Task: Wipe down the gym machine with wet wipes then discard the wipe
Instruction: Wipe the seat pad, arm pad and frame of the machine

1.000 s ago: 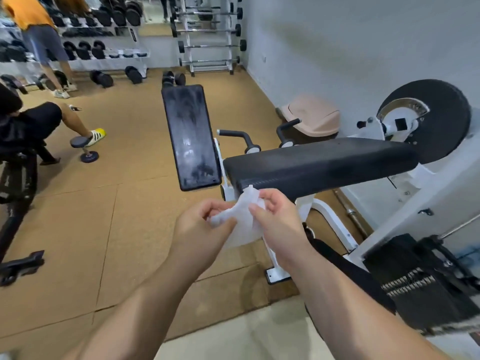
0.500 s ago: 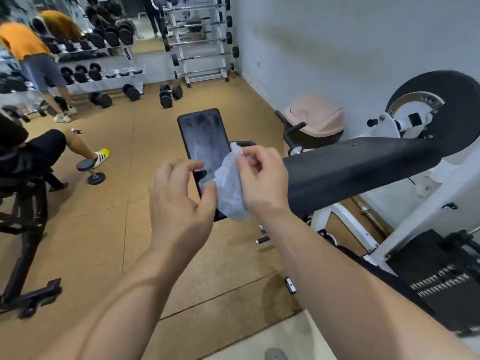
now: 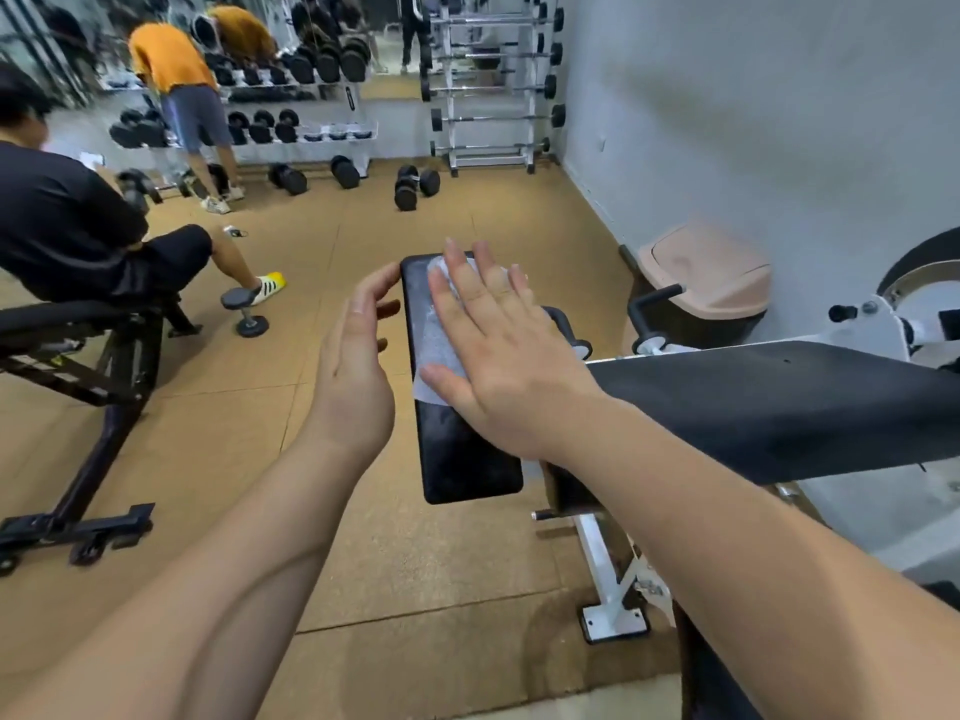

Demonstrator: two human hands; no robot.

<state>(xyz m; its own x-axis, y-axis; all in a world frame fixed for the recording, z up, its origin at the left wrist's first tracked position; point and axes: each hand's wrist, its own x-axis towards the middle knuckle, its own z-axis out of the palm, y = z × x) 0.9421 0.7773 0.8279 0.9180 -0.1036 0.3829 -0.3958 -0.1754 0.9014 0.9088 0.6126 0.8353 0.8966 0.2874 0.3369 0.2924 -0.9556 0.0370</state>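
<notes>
Pressing wet wipe (image 3: pixel 439 351) onto seat pad (image 3: pixel 466 462), right hand (image 3: pixel 506 368) flat; bin (image 3: pixel 712 283) lidded.

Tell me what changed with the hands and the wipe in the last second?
The wipe, held up between both hands, went forward and down onto the narrow black pad, where the flat right hand presses it. The left hand let go and hovers open beside the pad. The long pad and the lidded bin stayed put.
</notes>
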